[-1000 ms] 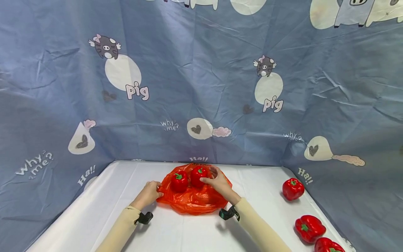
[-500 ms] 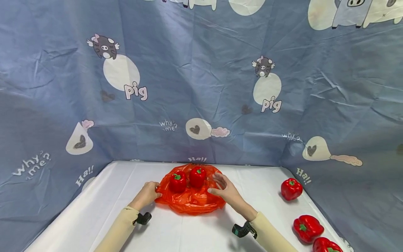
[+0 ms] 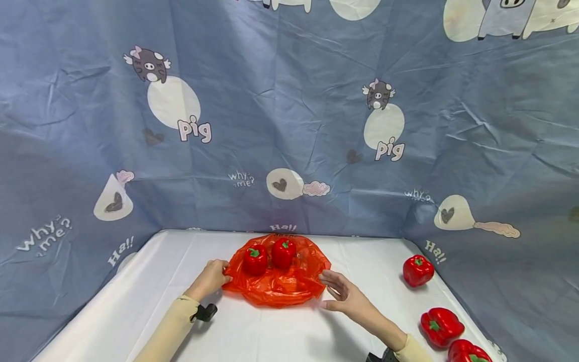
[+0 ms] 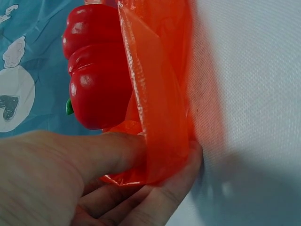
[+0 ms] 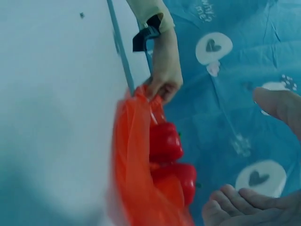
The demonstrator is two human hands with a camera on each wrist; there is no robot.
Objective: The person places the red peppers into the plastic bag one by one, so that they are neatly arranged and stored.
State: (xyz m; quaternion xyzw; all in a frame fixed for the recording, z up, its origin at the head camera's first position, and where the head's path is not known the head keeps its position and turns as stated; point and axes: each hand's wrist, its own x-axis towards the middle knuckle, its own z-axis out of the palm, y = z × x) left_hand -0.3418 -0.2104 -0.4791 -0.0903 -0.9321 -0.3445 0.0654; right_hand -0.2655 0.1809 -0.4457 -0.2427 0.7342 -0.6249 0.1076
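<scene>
In the head view, the left arm reaches in from the lower left of the frame and slants up to the right, its cream sleeve (image 3: 165, 332) ending short of the wrist. The left hand (image 3: 210, 279) is at the left edge of the orange bag (image 3: 276, 291), and its grip is clamped on the rim. The left wrist view shows the thumb (image 4: 115, 150) on one side of the film and the fingers (image 4: 157, 202) on the other, pinching it between them.

The right forearm comes in from the lower right and slants up to the left. The right hand (image 3: 350, 301) is by the bag's right edge, its grip apart: the thumb is spread below the fingers, which point left. Whether the fingertips touch the bag cannot be told. In the right wrist view, this hand shows at the lower right, thumb well away from the loosely bent fingers.

The bag lies spread on the white desk (image 3: 267, 339), in the lower middle of the frame. Two red peppers sit in it side by side, the left one (image 3: 255, 262) slightly lower in the frame than the right one (image 3: 283, 255). Three more peppers (image 3: 418, 271) lie along the desk's right side, the lowest cut by the frame's bottom edge.
</scene>
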